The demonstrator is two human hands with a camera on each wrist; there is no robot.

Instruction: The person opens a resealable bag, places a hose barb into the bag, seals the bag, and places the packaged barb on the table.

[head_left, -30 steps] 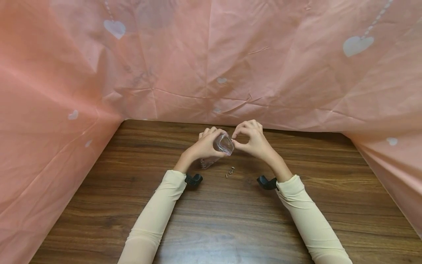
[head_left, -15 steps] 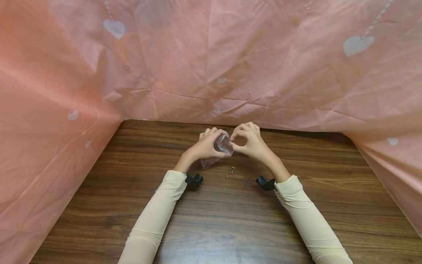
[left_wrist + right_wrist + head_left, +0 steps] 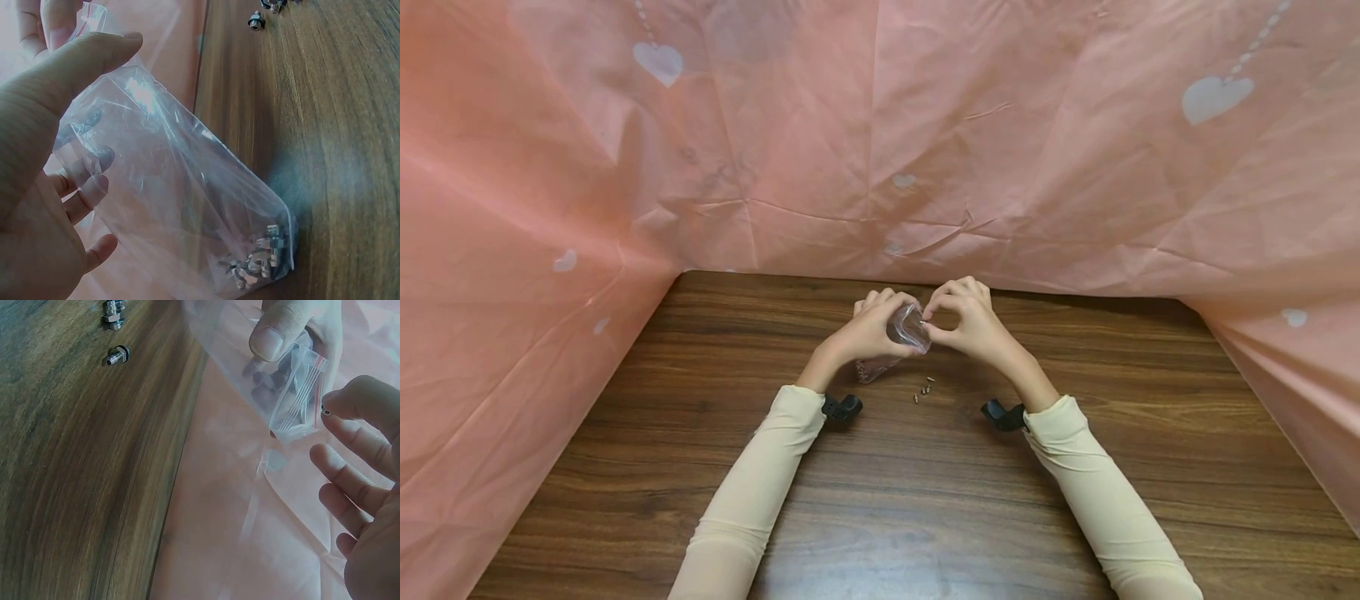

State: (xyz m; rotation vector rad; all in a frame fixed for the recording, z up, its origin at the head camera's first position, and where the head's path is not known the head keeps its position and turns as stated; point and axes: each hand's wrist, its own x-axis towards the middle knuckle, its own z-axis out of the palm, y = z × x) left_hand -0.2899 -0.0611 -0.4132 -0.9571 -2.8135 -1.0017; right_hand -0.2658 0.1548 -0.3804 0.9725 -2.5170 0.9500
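My left hand holds a clear zip-lock bag by its upper part, thumb on one side. The bag's mouth gapes toward the right hand. In the left wrist view, several small metal fittings lie at the bottom corner of the bag. My right hand pinches one small metal fitting between thumb and index finger, right at the bag's mouth; most of that piece is hidden by the fingertips. Its other fingers are loosely bent.
Several loose metal fittings lie on the brown wooden table, just in front of the bag. A pink curtain with white hearts hangs behind the table and along both sides. Black wrist mounts stick out inward from both wrists.
My right hand has moved slightly left, bringing the pinched fitting to the bag's mouth, and then stays there. The left hand and the bag have hardly moved.
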